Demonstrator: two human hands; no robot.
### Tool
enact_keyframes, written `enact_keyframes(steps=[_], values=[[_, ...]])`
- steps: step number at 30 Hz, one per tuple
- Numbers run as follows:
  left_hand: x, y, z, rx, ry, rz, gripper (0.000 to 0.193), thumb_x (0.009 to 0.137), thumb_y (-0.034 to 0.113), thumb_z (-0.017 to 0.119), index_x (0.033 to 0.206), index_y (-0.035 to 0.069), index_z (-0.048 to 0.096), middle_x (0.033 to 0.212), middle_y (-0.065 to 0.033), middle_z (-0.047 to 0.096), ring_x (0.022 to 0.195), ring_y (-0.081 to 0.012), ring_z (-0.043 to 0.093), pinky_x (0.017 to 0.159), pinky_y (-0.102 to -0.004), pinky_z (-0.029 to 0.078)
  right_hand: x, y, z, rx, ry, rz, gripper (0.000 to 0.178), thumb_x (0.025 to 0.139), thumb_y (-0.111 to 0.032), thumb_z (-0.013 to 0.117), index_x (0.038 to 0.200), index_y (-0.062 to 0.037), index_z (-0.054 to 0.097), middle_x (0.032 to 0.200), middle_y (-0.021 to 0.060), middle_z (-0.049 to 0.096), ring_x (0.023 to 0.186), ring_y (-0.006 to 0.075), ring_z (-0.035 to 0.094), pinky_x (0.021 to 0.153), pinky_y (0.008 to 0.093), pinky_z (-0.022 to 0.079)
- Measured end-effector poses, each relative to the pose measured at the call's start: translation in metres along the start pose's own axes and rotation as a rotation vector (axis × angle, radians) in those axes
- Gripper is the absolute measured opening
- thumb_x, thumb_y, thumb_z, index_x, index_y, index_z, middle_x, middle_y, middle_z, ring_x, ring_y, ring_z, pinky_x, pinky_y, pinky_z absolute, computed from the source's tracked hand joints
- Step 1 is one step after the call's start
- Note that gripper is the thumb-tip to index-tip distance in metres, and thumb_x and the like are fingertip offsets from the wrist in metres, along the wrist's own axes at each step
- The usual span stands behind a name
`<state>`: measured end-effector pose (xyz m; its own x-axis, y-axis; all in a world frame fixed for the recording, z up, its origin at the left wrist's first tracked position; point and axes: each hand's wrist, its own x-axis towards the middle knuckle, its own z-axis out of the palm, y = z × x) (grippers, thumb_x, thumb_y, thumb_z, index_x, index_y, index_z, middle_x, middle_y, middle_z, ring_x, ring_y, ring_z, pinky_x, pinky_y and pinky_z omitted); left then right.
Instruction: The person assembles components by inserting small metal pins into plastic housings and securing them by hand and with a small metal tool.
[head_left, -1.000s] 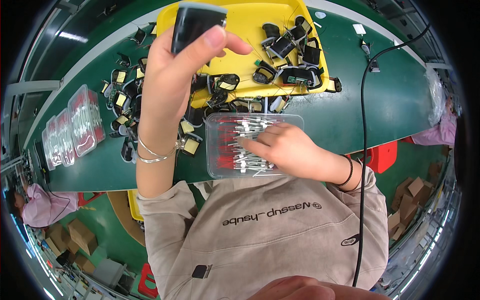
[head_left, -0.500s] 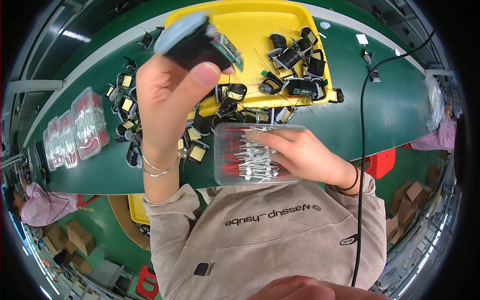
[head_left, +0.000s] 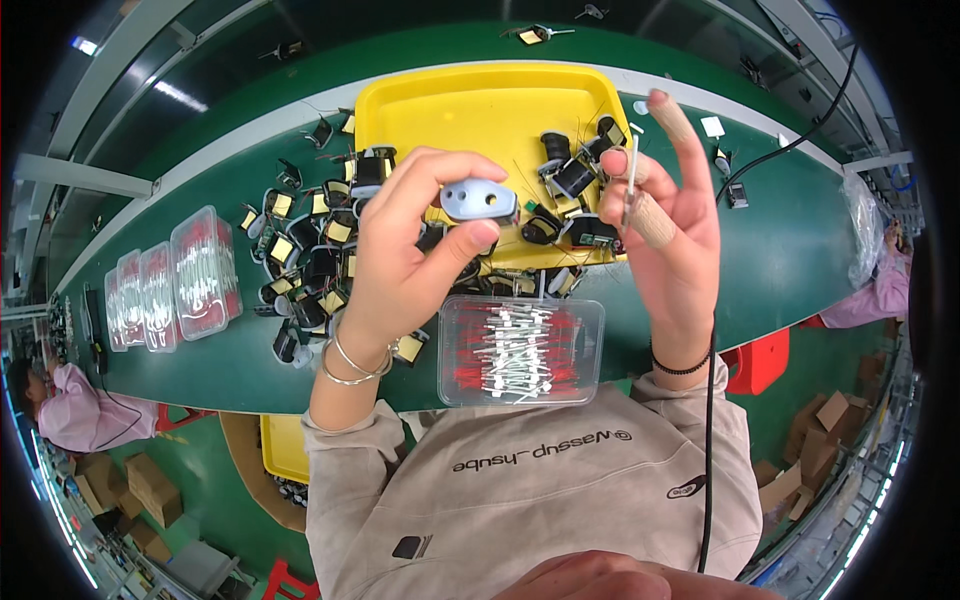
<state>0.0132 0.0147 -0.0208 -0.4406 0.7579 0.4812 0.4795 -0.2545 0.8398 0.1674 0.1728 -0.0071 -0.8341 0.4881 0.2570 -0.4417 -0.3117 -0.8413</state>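
Centrally, the left hand (head_left: 410, 240) curls fingers and thumb around a black device with a blue-grey end (head_left: 478, 203), held above the near part of a yellow tray (head_left: 460, 95). To its right, well apart, the right hand (head_left: 672, 235) pinches a slim whitish piece (head_left: 632, 165), roughly upright, with one finger raised. Between and below them, a clear box (head_left: 592, 350) of red-and-white leads (head_left: 515, 350) sits at the near table edge. Black units (head_left: 320, 262) crowd the left; rightward, green tabletop (head_left: 785, 260) stretches beyond a black cable (head_left: 709, 450) hanging by the right wrist.
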Motion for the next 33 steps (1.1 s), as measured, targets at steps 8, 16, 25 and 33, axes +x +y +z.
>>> enact_keyframes(steps=[8,16,25,33], values=[[-0.002,0.005,0.001,-0.3,-0.157,-0.202,0.039,0.062,0.007,0.08,0.098,0.006,0.064,0.096,-0.0039,0.062,0.088,-0.0138,0.056,0.081,-0.0256,0.042,0.021,0.013,0.007,0.188,0.076,-0.036,0.08,0.081,0.004,0.059,0.144,-0.0133,0.013,0.106,0.0085,0.05,0.092,0.0209,0.063,0.094,0.0375,0.046],[0.003,0.003,0.025,-0.196,-0.252,-0.067,0.037,0.062,0.02,0.079,0.096,0.011,0.067,0.117,-0.0073,0.055,0.111,-0.0265,0.045,0.095,-0.0377,0.036,0.015,0.027,0.022,0.162,0.044,0.016,0.085,0.083,0.0,0.057,0.146,-0.012,0.002,0.11,0.0059,0.05,0.093,0.0138,0.062,0.11,0.0435,0.027],[0.005,0.007,0.009,-0.198,-0.317,-0.078,0.043,0.058,0.034,0.083,0.087,0.006,0.069,0.091,-0.0047,0.062,0.103,-0.025,0.048,0.094,-0.0367,0.033,0.033,0.022,-0.008,-0.042,-0.276,0.037,0.054,0.074,-0.006,0.067,0.123,0.004,0.048,0.116,0.0153,0.056,0.097,0.0272,0.061,0.095,0.0374,0.041],[0.009,0.008,0.004,-0.217,-0.471,-0.097,0.035,0.063,0.023,0.079,0.094,0.01,0.068,0.099,-0.0041,0.063,0.102,-0.0236,0.052,0.092,-0.0356,0.038,0.036,0.007,-0.013,-0.404,-0.452,-0.047,0.024,0.071,-0.002,0.07,0.095,0.0005,0.066,0.082,0.0052,0.064,0.073,0.0121,0.058,0.066,0.0251,0.045]])
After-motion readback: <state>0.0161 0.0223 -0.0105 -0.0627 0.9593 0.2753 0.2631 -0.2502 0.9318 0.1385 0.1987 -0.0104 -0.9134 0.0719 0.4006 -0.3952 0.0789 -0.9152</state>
